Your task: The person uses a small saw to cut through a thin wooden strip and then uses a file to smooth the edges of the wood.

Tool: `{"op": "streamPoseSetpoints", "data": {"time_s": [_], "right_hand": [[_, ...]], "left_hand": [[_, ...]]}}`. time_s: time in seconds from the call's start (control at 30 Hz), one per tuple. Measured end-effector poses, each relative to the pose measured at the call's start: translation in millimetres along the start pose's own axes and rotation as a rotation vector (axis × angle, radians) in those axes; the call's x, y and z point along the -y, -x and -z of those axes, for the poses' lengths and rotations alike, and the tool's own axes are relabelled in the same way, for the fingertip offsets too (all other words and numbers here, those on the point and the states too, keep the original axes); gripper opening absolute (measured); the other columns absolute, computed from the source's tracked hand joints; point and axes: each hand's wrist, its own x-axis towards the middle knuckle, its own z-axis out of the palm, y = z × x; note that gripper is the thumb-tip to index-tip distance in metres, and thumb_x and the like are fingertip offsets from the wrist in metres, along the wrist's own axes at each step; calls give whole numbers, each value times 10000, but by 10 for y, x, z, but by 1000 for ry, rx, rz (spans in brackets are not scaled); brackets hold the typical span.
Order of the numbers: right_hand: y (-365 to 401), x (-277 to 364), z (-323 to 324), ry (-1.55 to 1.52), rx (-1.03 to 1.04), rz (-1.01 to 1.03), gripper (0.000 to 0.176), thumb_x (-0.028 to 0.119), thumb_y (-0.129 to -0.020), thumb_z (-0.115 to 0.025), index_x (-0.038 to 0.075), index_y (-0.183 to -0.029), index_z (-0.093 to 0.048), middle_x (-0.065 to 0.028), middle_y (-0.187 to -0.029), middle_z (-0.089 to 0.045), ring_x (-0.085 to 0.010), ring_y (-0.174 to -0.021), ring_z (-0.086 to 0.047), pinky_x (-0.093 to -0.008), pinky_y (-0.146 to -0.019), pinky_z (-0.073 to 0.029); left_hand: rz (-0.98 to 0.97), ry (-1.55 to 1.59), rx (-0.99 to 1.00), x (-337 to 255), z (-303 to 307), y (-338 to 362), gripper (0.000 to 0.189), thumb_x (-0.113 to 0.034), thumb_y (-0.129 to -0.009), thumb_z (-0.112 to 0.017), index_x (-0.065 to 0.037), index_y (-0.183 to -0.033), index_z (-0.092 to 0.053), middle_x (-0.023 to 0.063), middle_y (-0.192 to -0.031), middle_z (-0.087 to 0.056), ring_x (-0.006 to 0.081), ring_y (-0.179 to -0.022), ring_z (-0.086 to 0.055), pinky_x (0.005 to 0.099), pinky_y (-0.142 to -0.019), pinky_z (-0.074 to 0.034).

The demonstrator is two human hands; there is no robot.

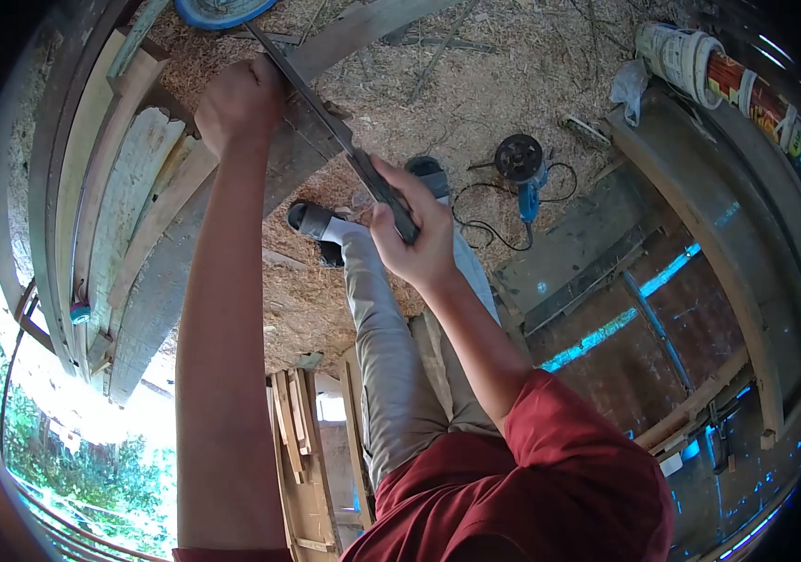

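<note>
My right hand (416, 225) is wrapped round the dark grip of a long, narrow bladed tool (326, 117). Its shaft slants up and left, past the knuckles of my left hand. Closed in a fist, my left hand (241, 105) rests over a wooden plank (302, 150) at the upper left; what its fingers hold is hidden. Just beyond the tool's far end lies part of a blue-rimmed round basin (222, 11).
A blue angle grinder (524, 173) with a looped cord lies on the shaving-covered floor (475, 94). Long boards (129, 187) lean at the left. A wooden frame (700, 206) stands at the right, beside white buckets (672, 61). My sandalled feet are below the plank.
</note>
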Motion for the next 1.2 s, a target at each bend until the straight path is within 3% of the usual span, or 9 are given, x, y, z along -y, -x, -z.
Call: {"op": "streamPoseSetpoints", "data": {"time_s": [0.17,0.27,0.37,0.43,0.7,0.87,0.93,1.07,1.2], "right_hand": [[207,-25,140,50,5,-32,503,18,-869,-648,-42,-1368,-641,-131,-1067,-767,-90,-753,-690,-229,-699,-533],[-21,-14,11,42,-37,100,498,27,-873,-652,-40,-1366,-643,-128,-1017,-767,-89,-745,-687,-237,-697,-536],[-190,100,-83,17,41,-88,495,35,-877,-655,-42,-1366,-642,-129,-963,-767,-105,-747,-704,-249,-704,-545],[-143,33,-95,-13,-31,23,489,48,-878,-670,-24,-1361,-653,-112,-918,-761,-104,-727,-699,-249,-694,-545],[-4,16,-35,40,-48,35,490,59,-872,-685,-3,-1358,-666,-106,-935,-762,-91,-699,-679,-252,-671,-543],[-212,16,-131,-65,18,-68,491,50,-871,-677,-10,-1358,-665,-117,-977,-772,-99,-688,-681,-252,-671,-547],[-39,-44,-83,-7,-63,50,491,49,-874,-678,-8,-1362,-665,-116,-977,-769,-95,-686,-677,-245,-670,-543],[194,-92,97,63,-49,37,492,55,-877,-683,-5,-1365,-665,-101,-978,-770,-83,-677,-672,-238,-659,-538],[-144,82,-110,7,-36,14,482,48,-882,-671,-20,-1359,-662,-107,-929,-762,-90,-670,-673,-241,-648,-531]], "left_hand": [[9,-6,1,-21,25,7,521,-424,-973,-420,-81,-956,-812,236,-984,-756,412,-959,-739,522,-870,-564],[0,27,12,-21,35,9,513,-418,-970,-427,-82,-948,-813,236,-978,-757,415,-950,-739,526,-864,-566],[4,13,-6,-17,30,20,507,-411,-970,-428,-85,-948,-816,231,-972,-759,415,-938,-740,528,-857,-569],[3,5,2,-20,28,16,504,-407,-971,-428,-87,-948,-816,229,-970,-760,414,-933,-740,528,-857,-570],[34,-13,63,-59,80,3,469,-423,-976,-452,-119,-993,-809,208,-1033,-762,409,-1002,-729,535,-889,-559],[31,8,67,-33,67,-6,473,-444,-969,-468,-116,-988,-809,214,-1022,-761,419,-996,-728,536,-887,-556],[12,6,35,-47,67,9,484,-424,-970,-446,-110,-967,-814,214,-990,-764,412,-957,-737,531,-863,-568],[23,-13,23,-88,110,34,498,-409,-972,-424,-108,-950,-820,210,-960,-767,406,-920,-745,524,-844,-580],[-8,-1,9,-39,33,-6,500,-413,-975,-425,-109,-949,-821,209,-962,-767,404,-923,-746,522,-847,-581]]}}
